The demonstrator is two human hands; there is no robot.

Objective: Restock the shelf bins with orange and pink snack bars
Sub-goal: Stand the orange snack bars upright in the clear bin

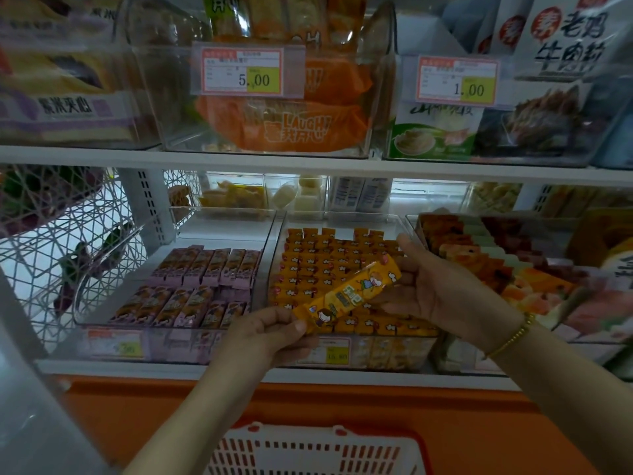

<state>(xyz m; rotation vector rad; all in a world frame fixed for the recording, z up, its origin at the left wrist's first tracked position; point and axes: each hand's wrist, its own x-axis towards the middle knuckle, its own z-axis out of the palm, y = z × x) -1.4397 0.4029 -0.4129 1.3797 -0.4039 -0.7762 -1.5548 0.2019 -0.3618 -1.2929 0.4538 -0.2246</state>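
An orange snack bar (346, 293) is held slanted above the front of the clear bin of orange bars (329, 262), which is packed with upright bars. My left hand (267, 334) pinches the bar's lower left end. My right hand (435, 286) holds its upper right end, fingers behind the wrapper. To the left, the clear bin of pink bars (202, 286) holds two rows of pink bars with bare room at its back.
A red and white shopping basket (318, 450) sits below the hands in front of the orange base. A bin of mixed orange and red packs (496, 262) stands to the right. A white wire basket (68, 241) hangs at the left. The upper shelf (308, 162) overhangs the bins.
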